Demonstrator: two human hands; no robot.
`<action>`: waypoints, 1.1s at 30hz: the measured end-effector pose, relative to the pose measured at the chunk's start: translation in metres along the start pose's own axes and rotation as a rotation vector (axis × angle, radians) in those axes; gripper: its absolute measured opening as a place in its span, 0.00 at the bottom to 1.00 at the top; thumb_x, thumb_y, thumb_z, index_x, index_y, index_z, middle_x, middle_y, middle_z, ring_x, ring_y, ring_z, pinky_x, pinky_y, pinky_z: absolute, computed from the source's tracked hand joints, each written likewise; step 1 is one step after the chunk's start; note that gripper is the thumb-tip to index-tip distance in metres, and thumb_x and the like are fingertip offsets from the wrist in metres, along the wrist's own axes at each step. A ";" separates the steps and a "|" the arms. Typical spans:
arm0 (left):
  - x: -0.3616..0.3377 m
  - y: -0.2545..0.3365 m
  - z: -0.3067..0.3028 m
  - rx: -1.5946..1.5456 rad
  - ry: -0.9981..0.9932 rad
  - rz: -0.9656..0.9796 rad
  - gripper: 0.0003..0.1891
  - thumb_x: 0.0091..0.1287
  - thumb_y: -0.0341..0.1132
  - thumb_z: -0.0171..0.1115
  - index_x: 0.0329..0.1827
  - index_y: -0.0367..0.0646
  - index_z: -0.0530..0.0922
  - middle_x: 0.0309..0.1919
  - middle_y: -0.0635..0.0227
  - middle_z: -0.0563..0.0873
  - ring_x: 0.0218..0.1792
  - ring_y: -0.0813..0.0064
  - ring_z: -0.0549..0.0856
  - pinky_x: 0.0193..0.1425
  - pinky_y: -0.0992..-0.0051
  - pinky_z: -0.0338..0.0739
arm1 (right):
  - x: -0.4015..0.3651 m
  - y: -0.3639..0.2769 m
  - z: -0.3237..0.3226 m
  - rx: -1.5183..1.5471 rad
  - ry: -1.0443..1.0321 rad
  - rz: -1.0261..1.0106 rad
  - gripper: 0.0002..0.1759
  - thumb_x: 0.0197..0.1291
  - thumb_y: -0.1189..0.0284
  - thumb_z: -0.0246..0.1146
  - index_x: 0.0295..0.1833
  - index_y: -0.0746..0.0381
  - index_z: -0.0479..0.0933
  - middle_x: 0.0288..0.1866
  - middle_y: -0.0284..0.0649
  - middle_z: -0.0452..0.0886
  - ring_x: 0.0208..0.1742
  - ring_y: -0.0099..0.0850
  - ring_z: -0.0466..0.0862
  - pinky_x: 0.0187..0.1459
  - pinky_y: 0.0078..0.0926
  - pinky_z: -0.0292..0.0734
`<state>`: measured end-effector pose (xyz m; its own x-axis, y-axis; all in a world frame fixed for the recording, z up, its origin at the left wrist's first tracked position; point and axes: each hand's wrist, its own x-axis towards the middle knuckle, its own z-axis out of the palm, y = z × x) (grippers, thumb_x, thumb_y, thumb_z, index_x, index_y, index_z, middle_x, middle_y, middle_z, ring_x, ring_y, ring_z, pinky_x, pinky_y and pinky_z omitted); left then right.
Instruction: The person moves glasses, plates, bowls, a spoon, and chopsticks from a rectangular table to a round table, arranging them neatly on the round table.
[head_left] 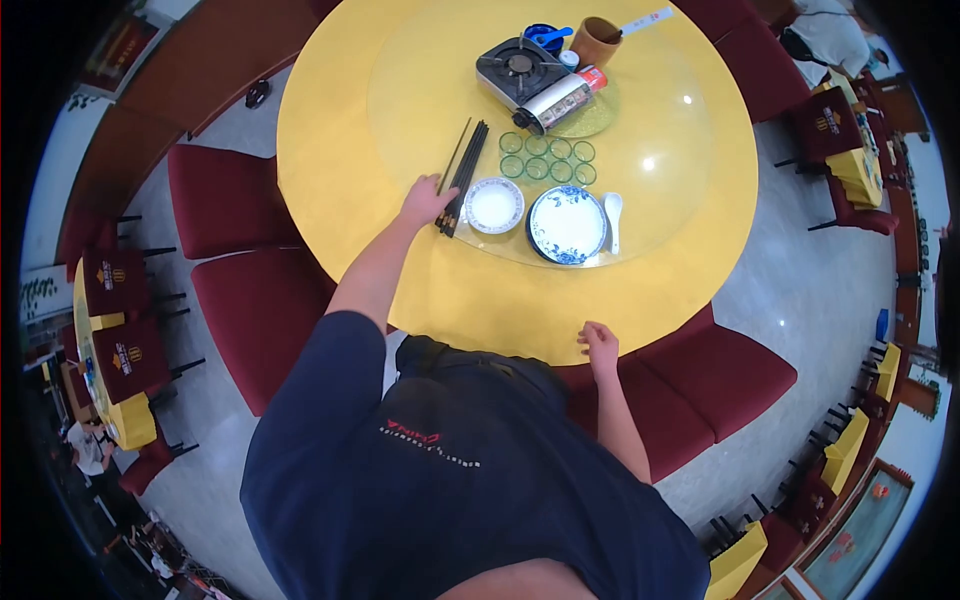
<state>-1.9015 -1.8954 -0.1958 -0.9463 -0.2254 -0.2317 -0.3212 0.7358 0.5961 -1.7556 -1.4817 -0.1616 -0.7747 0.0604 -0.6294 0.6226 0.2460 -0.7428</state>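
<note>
My left hand [427,203] is at the lower part of a group of dark chopsticks [470,165], its fingers closed on chopsticks at the group's left side. One chopstick [457,148] stands apart from the rest and runs up from my fingers. Right of the chopsticks are white bowls [494,205] with a patterned rim, blue-and-white plates [567,225] and a white spoon [613,220]. Several green-rimmed glasses [548,158] stand in two rows behind them. Over the table's near edge hangs my right hand [600,347], holding nothing, fingers loosely curled and apart.
A portable gas stove [522,70] with a gas canister [560,102] stands at the back of the round yellow table [330,130]. Beside it are a brown pot [596,42] and a blue bowl [543,38]. Dark red chairs [225,200] surround the table.
</note>
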 end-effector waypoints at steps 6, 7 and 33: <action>-0.106 -0.050 -0.015 0.007 -0.022 -0.055 0.25 0.56 0.47 0.56 0.48 0.34 0.71 0.42 0.48 0.75 0.45 0.58 0.75 0.49 0.68 0.69 | 0.077 -0.013 0.010 0.254 0.142 0.083 0.16 0.57 0.64 0.54 0.46 0.62 0.70 0.35 0.38 0.78 0.34 0.25 0.78 0.29 0.20 0.71; -0.126 -0.063 -0.017 0.016 -0.061 -0.074 0.24 0.56 0.47 0.56 0.47 0.34 0.71 0.42 0.48 0.75 0.44 0.58 0.75 0.49 0.68 0.70 | 0.090 -0.014 0.013 0.307 0.154 0.085 0.16 0.57 0.64 0.53 0.48 0.62 0.69 0.37 0.38 0.78 0.34 0.26 0.78 0.30 0.21 0.71; -0.339 -0.148 -0.072 -0.099 -0.250 -0.742 0.19 0.52 0.44 0.59 0.41 0.38 0.76 0.37 0.56 0.81 0.40 0.64 0.80 0.46 0.71 0.72 | 0.145 -0.035 0.058 0.422 0.387 0.150 0.10 0.55 0.76 0.54 0.27 0.72 0.71 0.23 0.43 0.77 0.20 0.27 0.77 0.18 0.16 0.72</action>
<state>-1.5360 -1.9737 -0.1504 -0.4509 -0.4763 -0.7548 -0.8785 0.3865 0.2809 -1.8836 -1.5374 -0.2399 -0.6093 0.4331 -0.6642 0.6569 -0.1936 -0.7287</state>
